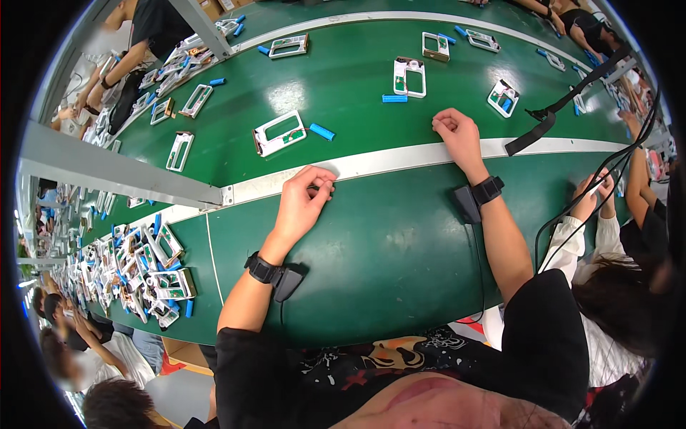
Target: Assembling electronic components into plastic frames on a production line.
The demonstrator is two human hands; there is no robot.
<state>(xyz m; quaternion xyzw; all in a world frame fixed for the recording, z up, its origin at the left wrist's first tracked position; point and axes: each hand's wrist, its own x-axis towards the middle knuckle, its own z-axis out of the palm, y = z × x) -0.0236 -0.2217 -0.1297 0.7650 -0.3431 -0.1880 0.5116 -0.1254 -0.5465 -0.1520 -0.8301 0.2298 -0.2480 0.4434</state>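
My left hand (306, 199) rests at the metal rail, its fingers curled in and the thumb close to them; nothing shows in it. Farther right, my right hand (459, 136) reaches over the rail with loosely closed fingers, also with nothing visible in them. Beyond the left hand lies a white plastic frame (280, 134) with a small green circuit board, wired to a blue cylindrical battery (322, 131). Nearest the right hand, on its far side, are another white frame (419, 79) and a blue battery (394, 99). Both hands are apart from these parts.
The metal rail (379, 164) divides my green worktop (379, 250) from the green belt (357, 71). A heap of frames and batteries (168, 282) lies at left, by a grey post (121, 168). Black cables (636, 143) hang at right. Co-workers sit on both sides.
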